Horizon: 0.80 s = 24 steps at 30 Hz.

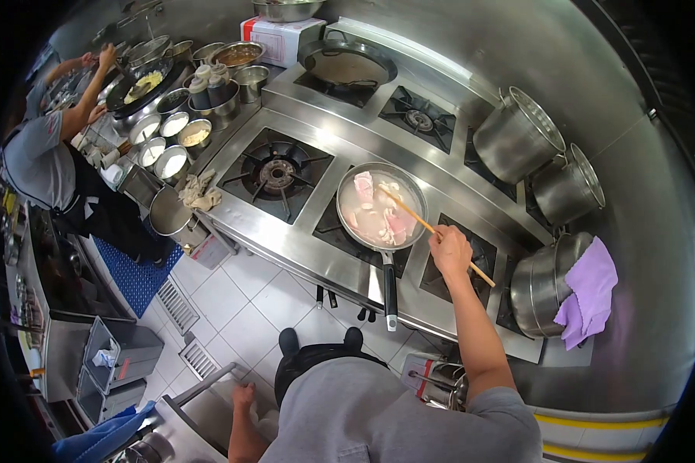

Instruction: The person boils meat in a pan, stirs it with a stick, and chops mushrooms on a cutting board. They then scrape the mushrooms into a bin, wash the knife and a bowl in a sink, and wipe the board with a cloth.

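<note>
My right hand (450, 250) is closed around long wooden chopsticks (408, 210); whether they are one stick or a pair pressed together is hard to see. Their tips reach into a frying pan (346, 224) on the front burner, which holds pale, cloudy liquid with pink meat slices (364, 186) and whitish pieces. The pan's black handle (390, 289) points toward my body, untouched. Low at my side, my left hand (243, 393) is curled beside a metal-edged counter or open drawer; what it grips, if anything, is not clear.
A bare burner (276, 175) lies left of the pan, and a wok (344, 65) sits behind. Tall pots (517, 139) and a purple cloth (591, 293) line the right. Bowls of ingredients (174, 123) stand left, where another person (46, 154) works at a wok.
</note>
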### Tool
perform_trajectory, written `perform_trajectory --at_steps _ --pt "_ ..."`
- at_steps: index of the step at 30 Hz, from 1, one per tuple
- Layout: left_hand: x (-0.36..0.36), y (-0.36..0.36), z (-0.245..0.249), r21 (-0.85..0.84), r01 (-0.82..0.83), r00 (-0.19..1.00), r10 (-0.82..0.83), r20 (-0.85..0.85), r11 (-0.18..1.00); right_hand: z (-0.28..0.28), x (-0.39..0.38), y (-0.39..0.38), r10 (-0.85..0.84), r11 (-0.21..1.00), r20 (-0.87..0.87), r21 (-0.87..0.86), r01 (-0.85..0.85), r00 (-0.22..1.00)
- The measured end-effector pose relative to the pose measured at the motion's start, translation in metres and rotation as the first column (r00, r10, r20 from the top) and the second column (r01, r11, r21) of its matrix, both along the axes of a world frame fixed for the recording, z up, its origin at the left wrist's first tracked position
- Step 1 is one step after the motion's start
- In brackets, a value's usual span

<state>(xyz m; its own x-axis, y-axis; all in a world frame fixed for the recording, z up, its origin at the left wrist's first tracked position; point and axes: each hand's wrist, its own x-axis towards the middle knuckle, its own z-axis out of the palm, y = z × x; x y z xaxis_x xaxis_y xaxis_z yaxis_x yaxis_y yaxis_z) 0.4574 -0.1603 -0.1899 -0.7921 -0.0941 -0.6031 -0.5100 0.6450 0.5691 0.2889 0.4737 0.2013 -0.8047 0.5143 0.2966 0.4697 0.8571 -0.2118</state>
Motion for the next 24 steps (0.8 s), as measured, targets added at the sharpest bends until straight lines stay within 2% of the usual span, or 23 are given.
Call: perform_trajectory --at_steps 2,3,5,8,12,14,17,20,22,24 --pt "-0.005 0.017 0.035 0.012 -0.088 0.994 0.087 0.067 0.996 -0.005 0.003 0.002 -0.004 1.0 0.011 0.008 0.004 1.0" --pt "-0.005 0.018 0.041 -0.032 -0.062 0.993 0.065 0.1 0.998 -0.017 0.002 0.005 0.0 1.0 0.038 0.012 0.0 0.999" --pt "-0.004 0.011 0.025 -0.116 -0.013 0.988 0.031 0.152 0.993 -0.023 0.005 0.002 0.014 1.0 0.091 0.019 -0.016 0.996" --pt "-0.006 0.011 0.035 -0.068 -0.087 0.975 0.099 0.201 0.994 -0.016 0.022 -0.008 0.087 0.995 0.087 -0.05 -0.083 0.992" --pt "-0.002 -0.008 0.011 0.03 -0.121 0.963 0.11 0.245 0.992 0.005 0.044 -0.009 0.089 0.995 0.156 -0.063 -0.08 0.984" --pt "-0.007 -0.012 0.014 0.077 -0.073 0.966 0.051 0.253 0.994 0.005 0.045 -0.007 0.048 0.999 0.129 -0.026 -0.045 0.991" --pt "-0.014 -0.03 -0.023 -0.022 0.02 0.994 -0.018 0.105 1.0 -0.007 0.037 -0.003 -0.002 1.0 0.177 0.009 0.0 0.984" --pt "-0.042 -0.032 0.009 0.116 -0.013 0.965 -0.018 0.263 0.993 -0.015 0.022 0.001 -0.117 0.992 0.163 0.061 0.109 0.98" --pt "-0.057 -0.026 0.036 0.16 -0.027 0.988 0.002 0.156 0.987 -0.001 0.016 -0.006 -0.15 0.988 0.138 0.062 0.142 0.979" --pt "-0.075 -0.034 0.027 0.123 -0.028 0.968 -0.004 0.249 0.992 0.003 0.016 -0.013 -0.221 0.974 0.104 0.075 0.214 0.97"
